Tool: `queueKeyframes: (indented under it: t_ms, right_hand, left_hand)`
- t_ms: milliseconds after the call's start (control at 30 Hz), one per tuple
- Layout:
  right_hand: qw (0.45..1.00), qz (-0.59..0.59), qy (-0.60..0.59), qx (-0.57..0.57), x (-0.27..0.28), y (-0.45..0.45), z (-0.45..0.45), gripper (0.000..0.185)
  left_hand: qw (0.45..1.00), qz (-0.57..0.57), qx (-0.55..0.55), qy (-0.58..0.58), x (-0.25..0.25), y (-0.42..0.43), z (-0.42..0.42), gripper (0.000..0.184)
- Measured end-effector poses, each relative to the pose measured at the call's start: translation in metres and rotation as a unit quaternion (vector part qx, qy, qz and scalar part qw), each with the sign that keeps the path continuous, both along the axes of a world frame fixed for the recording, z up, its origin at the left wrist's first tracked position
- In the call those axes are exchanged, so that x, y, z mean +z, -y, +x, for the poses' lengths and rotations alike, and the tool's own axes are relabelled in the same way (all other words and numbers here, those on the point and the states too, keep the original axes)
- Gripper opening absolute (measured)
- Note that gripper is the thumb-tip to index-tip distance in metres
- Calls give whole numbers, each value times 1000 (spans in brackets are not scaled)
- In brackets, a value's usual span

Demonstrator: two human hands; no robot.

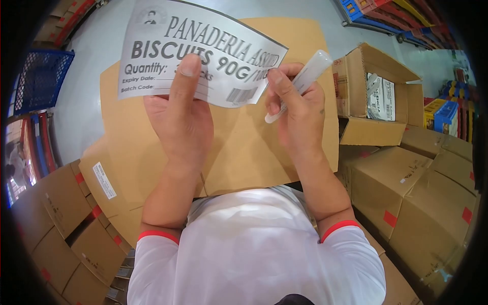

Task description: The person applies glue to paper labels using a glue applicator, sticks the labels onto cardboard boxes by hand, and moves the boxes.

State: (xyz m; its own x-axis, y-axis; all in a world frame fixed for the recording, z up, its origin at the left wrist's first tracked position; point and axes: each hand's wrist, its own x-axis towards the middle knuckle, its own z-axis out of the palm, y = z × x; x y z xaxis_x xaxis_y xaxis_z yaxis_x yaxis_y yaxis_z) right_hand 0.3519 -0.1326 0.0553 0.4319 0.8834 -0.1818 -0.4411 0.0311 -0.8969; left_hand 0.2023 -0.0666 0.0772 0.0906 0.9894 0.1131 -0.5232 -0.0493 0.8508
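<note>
A white printed paper label (223,63) with "BISCUITS 90G" and a barcode is held up above brown cardboard. My left hand (180,112) grips its lower edge, thumb across the printed front and fingers behind. My right hand (300,104) is closed around a slim white tube (312,71), slightly see-through, whose exact kind I cannot tell. The tube slants from upper right to lower left. My right thumb and forefinger are also at the label's right edge. Beneath both hands lies a flat cardboard surface (254,162) with a small white sticker (104,180) at its left.
At right, an open carton (373,132) holds printed papers. Stacked closed boxes (381,183) with red tape marks stand below it, and more boxes (61,203) are at left. A blue plastic crate (38,81) stands upper left; coloured crates (442,114) are at far right.
</note>
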Motion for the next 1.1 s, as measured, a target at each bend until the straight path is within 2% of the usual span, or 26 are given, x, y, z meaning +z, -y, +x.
queueKeyframes:
  t_ms: [133, 200, 233, 267, 300, 333, 400, 433, 467, 500, 533, 600, 700, 1100]
  right_hand:
    - [996, -22, 78, -38, 13, 9, 23, 14]
    - [983, -3, 177, -39, 12, 18, 53, 16]
    - [984, -5, 175, -38, 14, 23, 63, 16]
    - [970, -51, 237, -33, 17, 27, 72, 16]
    - [949, -97, 298, -29, 18, 31, 80, 17]
    - [949, -99, 297, -27, 15, 33, 86, 17]
    - [915, -148, 375, -8, 6, 35, 97, 19]
    - [915, -150, 374, -9, 2, 35, 101, 19]
    - [888, -187, 420, 6, -1, 35, 104, 21]
    - [857, -223, 464, 21, -5, 34, 106, 23]
    - [857, -226, 463, 20, -10, 34, 106, 23]
    - [844, -211, 491, 40, -19, 31, 107, 27]
    - [840, -229, 489, 54, -20, 29, 104, 29]
    - [800, -223, 553, 62, -35, 31, 108, 30]
  left_hand:
    - [997, -25, -8, 78, 3, -3, -10, 30]
    - [992, -35, -111, 38, -12, -18, -31, 26]
    - [988, -65, -139, -24, -17, -22, -31, 17]
    - [988, -67, -138, -25, -24, -21, -31, 17]
    - [977, -73, -149, -135, -35, -19, -31, 14]
    - [954, -78, -159, -242, -44, -15, -30, 11]
    - [946, -63, -173, -266, -59, -8, -25, 13]
    - [915, 68, -142, -371, -65, -6, -24, 15]
    - [857, 198, -107, -463, -69, -4, -23, 16]
    - [849, 197, -138, -471, -71, -4, -25, 19]
    - [848, 196, -141, -471, -74, -4, -25, 19]
    - [792, 249, -137, -540, -78, -4, -26, 19]
    - [767, 266, -140, -567, -78, -4, -25, 19]
    - [748, 273, -131, -590, -80, -4, -21, 16]
